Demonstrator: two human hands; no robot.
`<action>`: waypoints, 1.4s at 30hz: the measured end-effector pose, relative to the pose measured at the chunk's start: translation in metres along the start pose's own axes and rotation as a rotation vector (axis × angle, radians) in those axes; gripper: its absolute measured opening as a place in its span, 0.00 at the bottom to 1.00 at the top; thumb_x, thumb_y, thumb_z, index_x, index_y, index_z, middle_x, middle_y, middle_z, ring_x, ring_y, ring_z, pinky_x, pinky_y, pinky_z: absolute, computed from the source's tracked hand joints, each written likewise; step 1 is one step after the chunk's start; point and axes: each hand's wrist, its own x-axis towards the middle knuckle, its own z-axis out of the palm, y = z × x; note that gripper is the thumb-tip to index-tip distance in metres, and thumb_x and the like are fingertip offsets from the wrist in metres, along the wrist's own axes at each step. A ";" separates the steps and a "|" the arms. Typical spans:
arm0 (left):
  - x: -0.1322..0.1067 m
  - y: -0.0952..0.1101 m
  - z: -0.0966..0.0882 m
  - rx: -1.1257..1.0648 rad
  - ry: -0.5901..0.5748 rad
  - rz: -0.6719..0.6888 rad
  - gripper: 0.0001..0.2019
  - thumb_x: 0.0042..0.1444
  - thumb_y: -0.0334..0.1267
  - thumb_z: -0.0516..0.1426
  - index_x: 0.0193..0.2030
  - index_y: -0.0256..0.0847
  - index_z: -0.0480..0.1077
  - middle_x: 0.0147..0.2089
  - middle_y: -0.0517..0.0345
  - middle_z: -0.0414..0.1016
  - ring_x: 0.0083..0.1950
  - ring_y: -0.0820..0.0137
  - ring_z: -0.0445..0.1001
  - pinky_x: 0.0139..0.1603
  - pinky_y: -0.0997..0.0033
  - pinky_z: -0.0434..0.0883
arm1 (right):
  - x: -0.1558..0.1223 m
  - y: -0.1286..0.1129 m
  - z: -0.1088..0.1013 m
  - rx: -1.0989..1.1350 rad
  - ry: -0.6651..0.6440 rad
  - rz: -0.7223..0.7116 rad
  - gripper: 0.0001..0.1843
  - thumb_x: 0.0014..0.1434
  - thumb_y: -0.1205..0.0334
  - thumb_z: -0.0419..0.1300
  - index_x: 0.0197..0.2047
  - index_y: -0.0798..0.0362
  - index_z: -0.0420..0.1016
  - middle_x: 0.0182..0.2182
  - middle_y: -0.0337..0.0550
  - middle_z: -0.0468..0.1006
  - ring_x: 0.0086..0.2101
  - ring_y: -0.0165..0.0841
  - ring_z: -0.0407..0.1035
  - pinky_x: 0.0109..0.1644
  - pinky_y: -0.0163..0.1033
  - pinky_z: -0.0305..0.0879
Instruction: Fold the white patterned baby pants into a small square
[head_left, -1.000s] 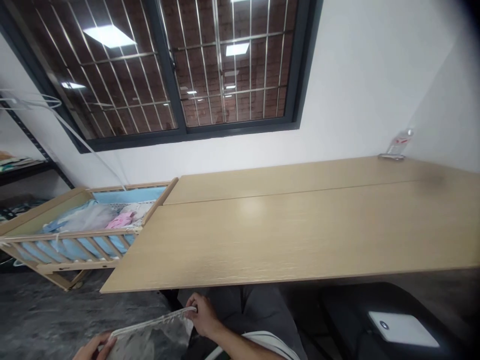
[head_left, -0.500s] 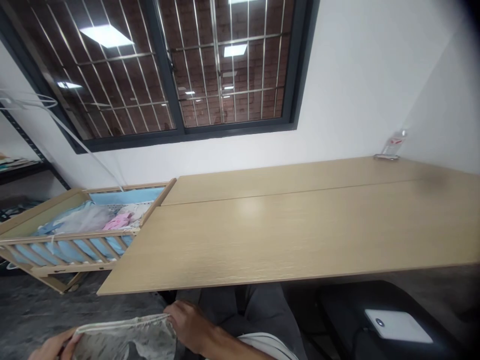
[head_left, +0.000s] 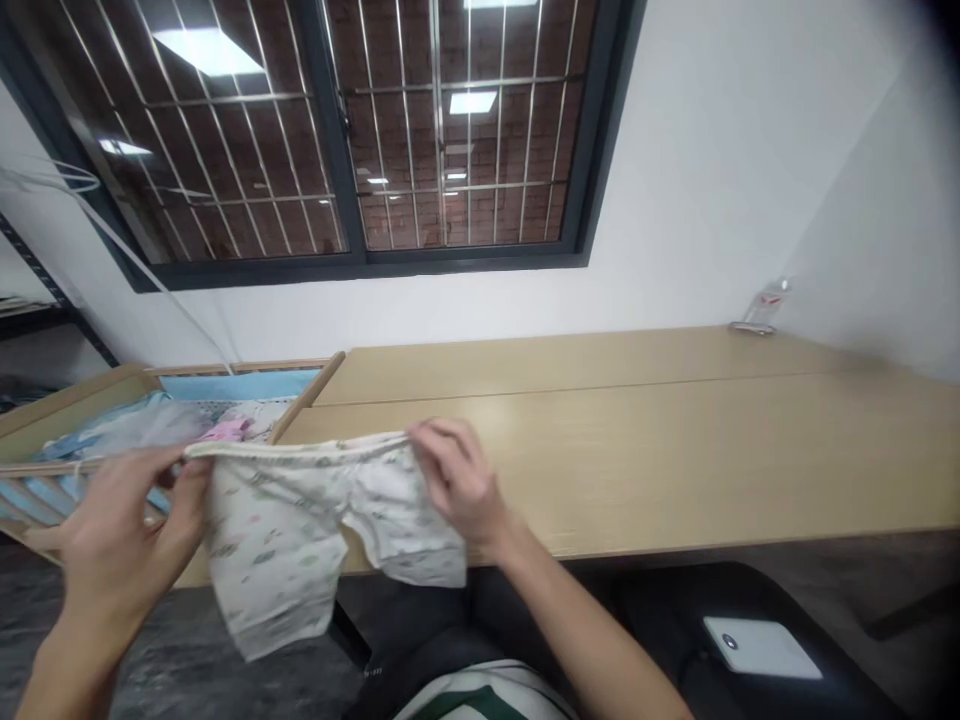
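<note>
A small pair of white shorts [head_left: 281,545] with a faint leaf-like print hangs stretched out between my two hands. My left hand [head_left: 124,530] pinches one end of the waistband, fingers closed. At the other end, the fingers of my right hand [head_left: 457,480] are closed on the waistband too. The two short legs dangle down, the left one lower than the right. Behind the shorts lies the front part of the light wooden table [head_left: 637,450], and the shorts are held up in front of its edge.
A wooden crib [head_left: 309,395] with blue lining, holding pink and white cloth, stands at the left. At the table's far right corner is a clear bottle [head_left: 766,305]. A white phone-like device [head_left: 761,648] rests on a black seat [head_left: 675,610]. A barred window [head_left: 465,150] is ahead.
Both hands have risen from below the table edge, lifting the shorts up in front of it. The shorts now hang spread and their legs show. The view has shifted slightly.
</note>
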 end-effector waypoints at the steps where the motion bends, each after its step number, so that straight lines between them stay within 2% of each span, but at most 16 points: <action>1: 0.013 0.015 0.012 0.011 0.016 0.055 0.08 0.65 0.43 0.55 0.47 0.47 0.70 0.39 0.57 0.72 0.39 0.62 0.71 0.50 0.60 0.68 | 0.010 0.010 -0.012 -0.040 0.021 -0.004 0.25 0.66 0.74 0.57 0.64 0.47 0.69 0.47 0.50 0.78 0.48 0.39 0.73 0.52 0.45 0.72; 3: 0.034 0.033 0.041 -0.003 -0.008 0.158 0.06 0.66 0.42 0.54 0.45 0.45 0.70 0.35 0.59 0.71 0.36 0.65 0.70 0.45 0.65 0.69 | 0.024 0.031 -0.031 -0.125 0.037 0.018 0.20 0.67 0.70 0.58 0.60 0.47 0.72 0.46 0.48 0.80 0.45 0.39 0.74 0.52 0.47 0.71; 5: 0.047 0.037 0.076 -0.054 -0.081 0.199 0.08 0.67 0.42 0.52 0.44 0.44 0.70 0.36 0.59 0.72 0.37 0.66 0.71 0.44 0.66 0.69 | 0.030 0.056 -0.045 -0.192 0.025 0.084 0.14 0.68 0.67 0.59 0.55 0.48 0.74 0.44 0.47 0.81 0.43 0.39 0.74 0.51 0.48 0.70; 7: 0.053 0.036 0.114 -0.126 -0.173 0.184 0.11 0.68 0.44 0.50 0.44 0.43 0.71 0.40 0.55 0.73 0.41 0.64 0.73 0.46 0.65 0.70 | 0.030 0.083 -0.054 -0.227 -0.009 0.183 0.10 0.68 0.64 0.59 0.51 0.49 0.75 0.42 0.47 0.81 0.42 0.39 0.73 0.48 0.47 0.70; 10: 0.053 0.035 0.168 -0.217 -0.369 0.103 0.15 0.68 0.46 0.49 0.44 0.42 0.73 0.46 0.51 0.75 0.46 0.63 0.75 0.48 0.65 0.71 | 0.017 0.127 -0.058 -0.227 -0.116 0.358 0.09 0.67 0.62 0.58 0.49 0.51 0.76 0.43 0.47 0.81 0.39 0.38 0.72 0.46 0.44 0.70; 13: 0.048 0.039 0.215 -0.215 -0.591 -0.001 0.18 0.69 0.46 0.47 0.44 0.41 0.74 0.48 0.49 0.78 0.50 0.61 0.75 0.51 0.64 0.70 | -0.007 0.173 -0.053 -0.219 -0.250 0.564 0.12 0.65 0.64 0.58 0.50 0.53 0.76 0.44 0.46 0.81 0.33 0.33 0.71 0.42 0.40 0.70; 15: 0.043 0.040 0.244 -0.177 -0.683 -0.044 0.18 0.69 0.44 0.47 0.44 0.40 0.75 0.47 0.48 0.79 0.51 0.60 0.75 0.52 0.64 0.69 | -0.026 0.202 -0.046 -0.206 -0.332 0.703 0.14 0.63 0.65 0.57 0.51 0.53 0.75 0.44 0.45 0.81 0.28 0.29 0.70 0.39 0.37 0.69; 18: 0.034 0.037 0.282 -0.120 -0.758 -0.105 0.15 0.68 0.41 0.48 0.48 0.40 0.75 0.47 0.47 0.81 0.50 0.59 0.77 0.49 0.65 0.69 | -0.051 0.239 -0.034 -0.190 -0.417 0.847 0.14 0.61 0.67 0.58 0.50 0.54 0.76 0.42 0.43 0.81 0.26 0.27 0.69 0.36 0.34 0.67; 23: 0.021 0.027 0.331 -0.027 -0.851 -0.192 0.13 0.69 0.38 0.49 0.54 0.41 0.72 0.52 0.46 0.80 0.53 0.60 0.77 0.49 0.66 0.69 | -0.079 0.286 -0.016 -0.203 -0.426 0.909 0.12 0.58 0.69 0.59 0.45 0.53 0.77 0.36 0.40 0.80 0.28 0.28 0.70 0.37 0.33 0.66; 29: 0.020 0.024 0.372 0.055 -0.923 -0.262 0.12 0.70 0.39 0.51 0.55 0.42 0.70 0.55 0.46 0.78 0.55 0.61 0.76 0.53 0.63 0.71 | -0.100 0.326 0.001 -0.223 -0.410 0.940 0.09 0.55 0.71 0.59 0.39 0.53 0.77 0.35 0.40 0.78 0.33 0.31 0.71 0.43 0.35 0.67; 33: 0.023 0.026 0.383 0.092 -0.947 -0.290 0.17 0.67 0.45 0.58 0.57 0.40 0.70 0.56 0.49 0.74 0.53 0.63 0.76 0.54 0.54 0.75 | -0.102 0.344 0.007 -0.231 -0.406 0.963 0.07 0.55 0.70 0.60 0.38 0.53 0.76 0.35 0.41 0.78 0.36 0.32 0.71 0.46 0.37 0.67; 36: 0.033 0.031 0.380 0.105 -0.950 -0.284 0.18 0.66 0.46 0.59 0.58 0.40 0.70 0.57 0.50 0.73 0.53 0.62 0.76 0.54 0.53 0.76 | -0.097 0.353 0.010 -0.230 -0.412 0.993 0.06 0.54 0.71 0.61 0.36 0.52 0.77 0.35 0.41 0.78 0.36 0.32 0.72 0.47 0.36 0.67; 38: 0.043 0.039 0.373 0.110 -0.937 -0.265 0.16 0.68 0.43 0.56 0.58 0.39 0.70 0.58 0.47 0.73 0.56 0.60 0.75 0.56 0.52 0.74 | -0.092 0.358 0.011 -0.226 -0.417 1.027 0.06 0.54 0.72 0.62 0.35 0.52 0.77 0.33 0.41 0.79 0.36 0.32 0.72 0.47 0.36 0.67; 40: 0.051 0.056 0.362 0.109 -0.916 -0.230 0.16 0.70 0.39 0.51 0.59 0.36 0.68 0.60 0.39 0.72 0.61 0.56 0.72 0.61 0.51 0.70 | -0.088 0.362 0.010 -0.223 -0.416 1.076 0.06 0.53 0.71 0.64 0.36 0.53 0.77 0.32 0.41 0.79 0.35 0.32 0.73 0.46 0.36 0.68; 42: 0.052 0.084 0.348 0.081 -0.918 -0.163 0.17 0.71 0.37 0.47 0.60 0.34 0.67 0.62 0.34 0.70 0.64 0.53 0.69 0.63 0.53 0.66 | -0.083 0.365 0.006 -0.211 -0.412 1.136 0.06 0.53 0.68 0.65 0.37 0.54 0.77 0.32 0.42 0.80 0.34 0.32 0.73 0.43 0.35 0.68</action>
